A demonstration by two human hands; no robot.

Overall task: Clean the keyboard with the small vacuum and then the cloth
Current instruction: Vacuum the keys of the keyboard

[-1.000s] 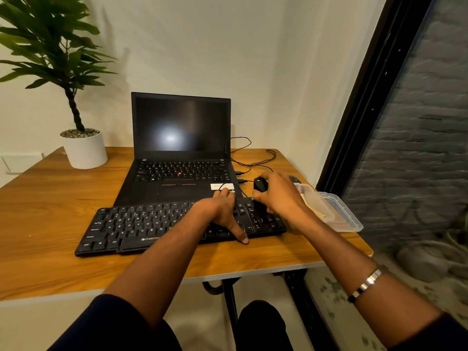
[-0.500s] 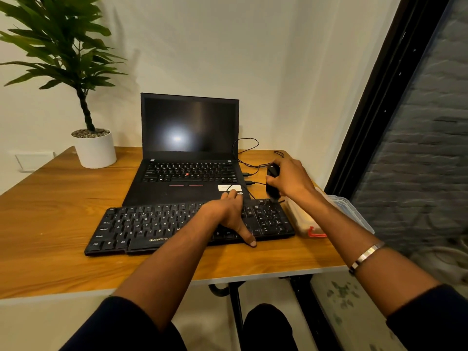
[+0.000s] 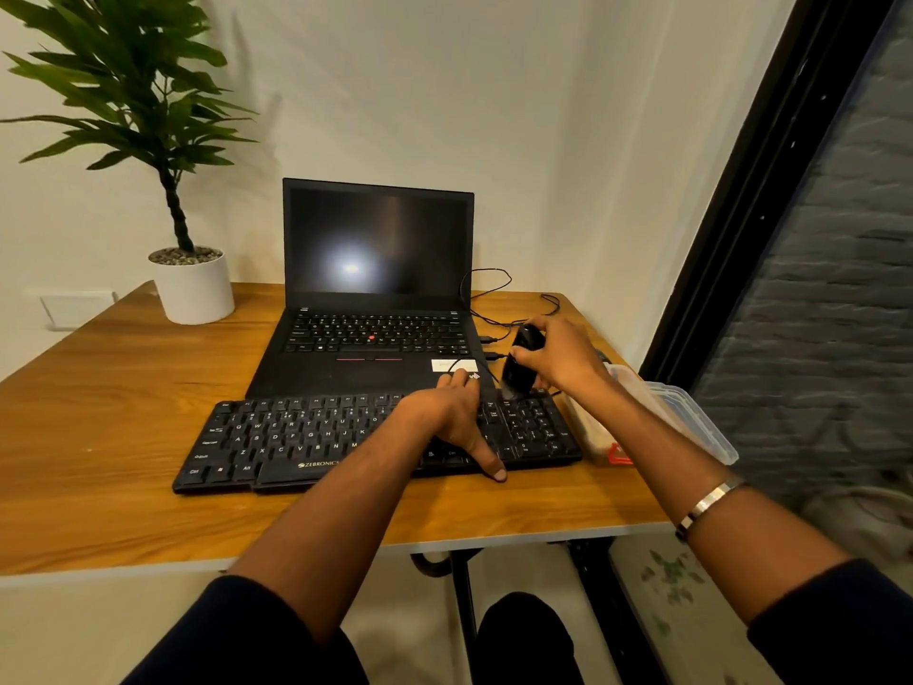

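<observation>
A black keyboard (image 3: 296, 437) lies on the wooden table (image 3: 113, 427) in front of a laptop. My left hand (image 3: 444, 417) lies across its right half, with the thumb at the front edge and the fingers over the back edge, holding it. My right hand (image 3: 563, 358) grips a small black vacuum (image 3: 521, 358). The vacuum stands nearly upright, its lower end down on the keys at the top of the number pad. I cannot pick out a cloth.
An open black laptop (image 3: 375, 269) with a dark screen stands behind the keyboard, and thin cables (image 3: 486, 289) trail from its right side. A potted plant (image 3: 192, 284) is at the back left. A clear plastic box (image 3: 691, 417) sits at the table's right edge, beside a dark window frame.
My right hand has brought the vacuum from behind the keyboard's right end and tipped it upright onto the number pad keys. My left hand has stayed on the keyboard.
</observation>
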